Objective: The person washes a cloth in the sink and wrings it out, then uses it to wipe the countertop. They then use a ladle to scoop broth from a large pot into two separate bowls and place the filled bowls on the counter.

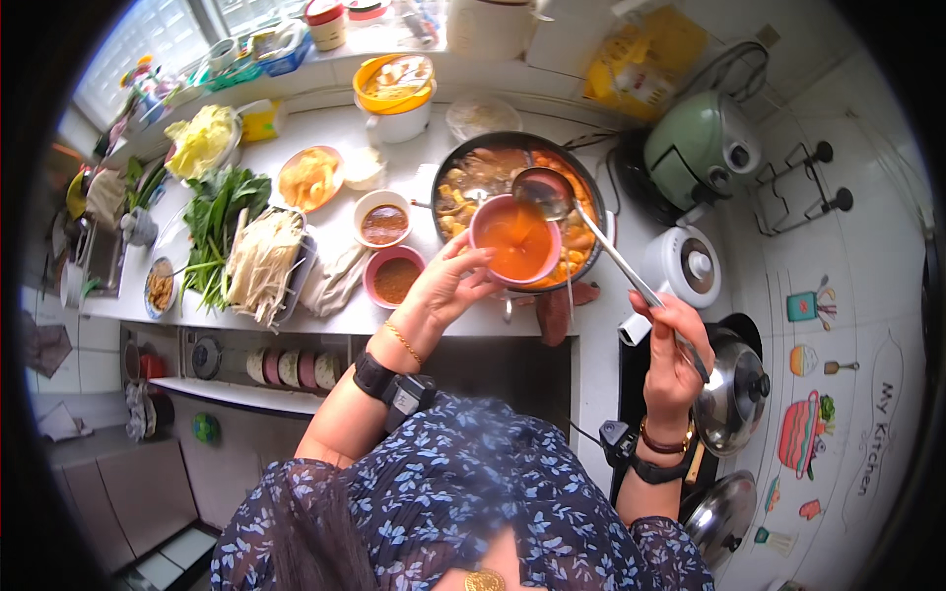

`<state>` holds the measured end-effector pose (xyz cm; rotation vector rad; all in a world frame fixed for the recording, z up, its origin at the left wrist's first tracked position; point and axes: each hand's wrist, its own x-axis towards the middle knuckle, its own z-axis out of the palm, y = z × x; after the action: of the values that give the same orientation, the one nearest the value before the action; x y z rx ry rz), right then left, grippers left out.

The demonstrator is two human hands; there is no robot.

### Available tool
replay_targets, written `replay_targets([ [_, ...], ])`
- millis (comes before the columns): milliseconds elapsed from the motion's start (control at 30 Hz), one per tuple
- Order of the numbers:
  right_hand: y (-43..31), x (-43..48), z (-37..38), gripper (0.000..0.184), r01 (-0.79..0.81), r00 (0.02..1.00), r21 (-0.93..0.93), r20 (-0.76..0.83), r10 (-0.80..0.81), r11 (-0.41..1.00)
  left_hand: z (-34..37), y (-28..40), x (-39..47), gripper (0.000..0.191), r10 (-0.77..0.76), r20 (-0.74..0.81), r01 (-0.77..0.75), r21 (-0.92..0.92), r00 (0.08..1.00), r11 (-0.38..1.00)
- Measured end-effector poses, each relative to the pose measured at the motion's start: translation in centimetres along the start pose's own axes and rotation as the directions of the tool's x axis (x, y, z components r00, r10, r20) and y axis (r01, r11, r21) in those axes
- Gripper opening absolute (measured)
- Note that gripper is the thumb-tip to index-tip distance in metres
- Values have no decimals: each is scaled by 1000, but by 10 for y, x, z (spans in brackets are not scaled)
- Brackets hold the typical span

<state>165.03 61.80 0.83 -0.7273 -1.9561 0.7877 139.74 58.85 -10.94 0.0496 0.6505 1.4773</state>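
My left hand holds a pink bowl of orange-red broth over the near side of a round divided hot pot. In my right hand is the handle of a metal ladle, whose tilted head touches or overhangs the bowl's upper right rim, with orange broth at its lip. The pot holds brownish food on the left and orange-red broth with food on the right. Left of the pot stand a white bowl and a second pink bowl, both with dark reddish sauce. A dark red cloth hangs at the counter edge.
Enoki mushrooms, leafy greens, a plate of yellowish food and a crumpled cloth lie to the left. A yellow-rimmed container stands behind. To the right are a green air fryer, a white lidded pot and metal pan lids.
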Motion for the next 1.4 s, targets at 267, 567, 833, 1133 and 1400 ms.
replay_targets([
  [267,12,2,26,15,-228,950,126,-189,249,966,-16,8,-31,49,73,2,-72,-37,997,997],
  [567,38,0,30,16,-347,907,52,-236,349,937,-56,22,-73,53,168,-44,-171,-76,985,982],
  [833,57,-20,36,16,-337,891,21,-316,327,941,-133,31,-125,58,296,-201,-298,20,934,954],
  [1133,63,-35,33,17,-289,941,-220,-245,234,932,-222,13,-141,55,342,-356,-347,51,870,936],
  [1400,50,-24,44,16,-398,688,479,-409,600,783,-255,-2,-119,53,391,-344,-403,40,854,915],
])
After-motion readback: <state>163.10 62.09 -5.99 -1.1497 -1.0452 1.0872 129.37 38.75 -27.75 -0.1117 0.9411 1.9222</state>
